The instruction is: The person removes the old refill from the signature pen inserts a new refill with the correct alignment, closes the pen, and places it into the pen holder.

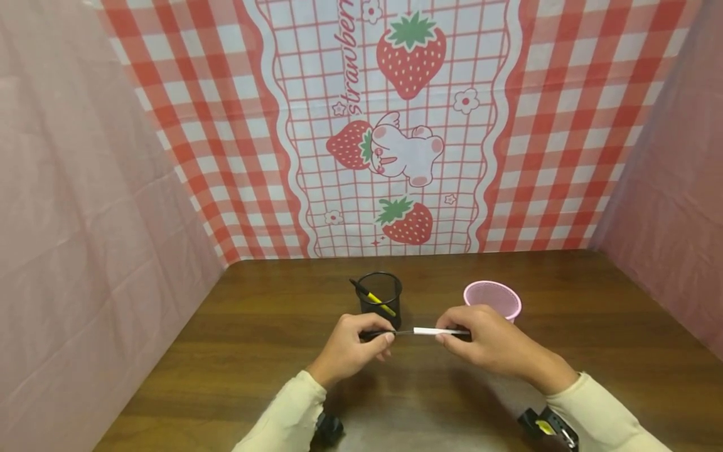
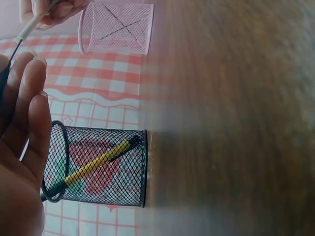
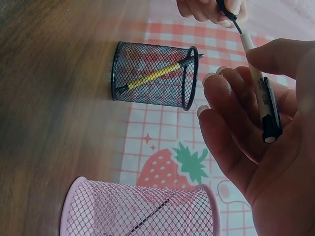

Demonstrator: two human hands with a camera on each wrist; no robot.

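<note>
My left hand (image 1: 351, 344) pinches the black front part (image 3: 227, 8) of a pen between thumb and fingers. My right hand (image 1: 490, 344) holds the white pen barrel (image 3: 255, 78), which has a black clip and a black end. A thin dark rod (image 1: 404, 332) bridges the two parts, and the barrel's mouth faces the left hand. Just beyond the left hand stands a black mesh cup (image 2: 145, 169), with a yellow and black pen (image 2: 98, 162) leaning inside. The pink mesh cup (image 3: 214, 211) is behind the right hand, partly hidden by it in the head view.
Both cups stand on the brown wooden table (image 1: 254, 351). A red and white checked strawberry cloth (image 1: 395, 125) hangs at the back, with pink cloth (image 1: 90, 220) along the sides. Dark devices hang under both wrists. Thin dark lines show through the pink mesh.
</note>
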